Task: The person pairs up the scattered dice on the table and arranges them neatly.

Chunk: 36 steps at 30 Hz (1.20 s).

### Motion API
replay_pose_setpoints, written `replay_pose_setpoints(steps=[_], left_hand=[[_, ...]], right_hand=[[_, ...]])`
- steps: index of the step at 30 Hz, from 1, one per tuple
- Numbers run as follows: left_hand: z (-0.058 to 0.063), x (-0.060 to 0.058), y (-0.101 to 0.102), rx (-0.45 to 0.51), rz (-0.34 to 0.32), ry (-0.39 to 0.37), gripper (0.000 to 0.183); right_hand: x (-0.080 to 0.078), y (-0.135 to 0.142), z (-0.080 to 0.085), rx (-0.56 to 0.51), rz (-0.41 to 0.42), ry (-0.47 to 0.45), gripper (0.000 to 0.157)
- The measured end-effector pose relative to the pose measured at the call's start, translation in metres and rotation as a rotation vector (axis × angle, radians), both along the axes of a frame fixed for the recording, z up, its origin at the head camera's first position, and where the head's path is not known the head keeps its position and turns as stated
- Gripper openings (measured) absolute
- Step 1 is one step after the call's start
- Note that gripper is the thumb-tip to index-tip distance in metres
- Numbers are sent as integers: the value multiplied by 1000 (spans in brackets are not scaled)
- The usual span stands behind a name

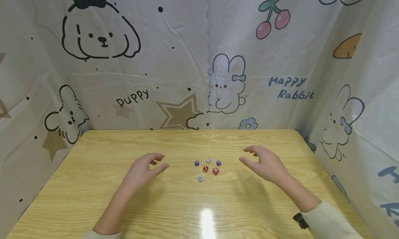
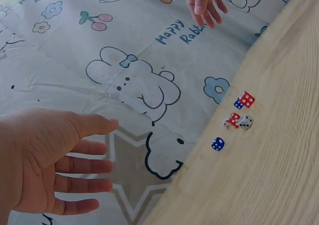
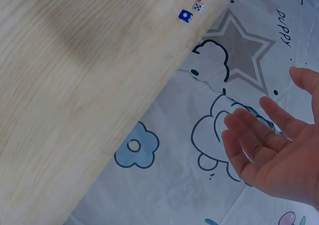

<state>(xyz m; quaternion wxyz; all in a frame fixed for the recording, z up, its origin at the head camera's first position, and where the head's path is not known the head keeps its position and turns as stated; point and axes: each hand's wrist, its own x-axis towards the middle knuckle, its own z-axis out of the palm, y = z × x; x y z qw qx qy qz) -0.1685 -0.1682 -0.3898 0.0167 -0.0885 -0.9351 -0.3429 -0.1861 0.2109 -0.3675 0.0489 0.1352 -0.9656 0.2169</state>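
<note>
Several small dice lie in a loose group on the wooden table. Two are blue, a left blue die point(image 1: 196, 163) and a right blue die point(image 1: 219, 163). Two are red, a smaller-looking red die point(image 1: 205, 169) and another red die point(image 1: 215, 171). Of the two white ones, one white die point(image 1: 208, 160) is at the back and the other white die point(image 1: 200, 179) is nearest the front. My left hand point(image 1: 146, 168) hovers left of the dice, fingers relaxed, holding nothing. On the opposite side, my right hand point(image 1: 263, 162) is also raised and bare, its fingers loosely bent.
The wooden table point(image 1: 174, 211) has a bright light reflection near its front. A printed curtain point(image 1: 184, 65) with cartoon animals hangs behind the table and along both sides. A dark band point(image 1: 300, 221) shows at the right sleeve.
</note>
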Motion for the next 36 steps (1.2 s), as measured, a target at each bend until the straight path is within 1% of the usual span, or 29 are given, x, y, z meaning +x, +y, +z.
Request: replay_pose_setpoints(steps=[3, 8, 16, 22, 30, 36], left_hand=[[-3, 0, 3, 12, 1, 4, 49], [-9, -1, 11, 36, -19, 10, 45], [-20, -4, 28, 110, -24, -64, 45], [-26, -3, 38, 116, -20, -73, 41], [-37, -5, 49, 106, -58, -88, 38], [-42, -5, 58, 88, -86, -82, 38]], right_hand=[[1, -4, -3, -23, 2, 8, 49], [3, -10, -6, -40, 13, 16, 45], [5, -16, -14, -63, 38, -5, 35], [6, -19, -22, -59, 58, -9, 33], [6, -26, -37, -62, 74, -37, 30], [7, -32, -42, -75, 91, -42, 27]])
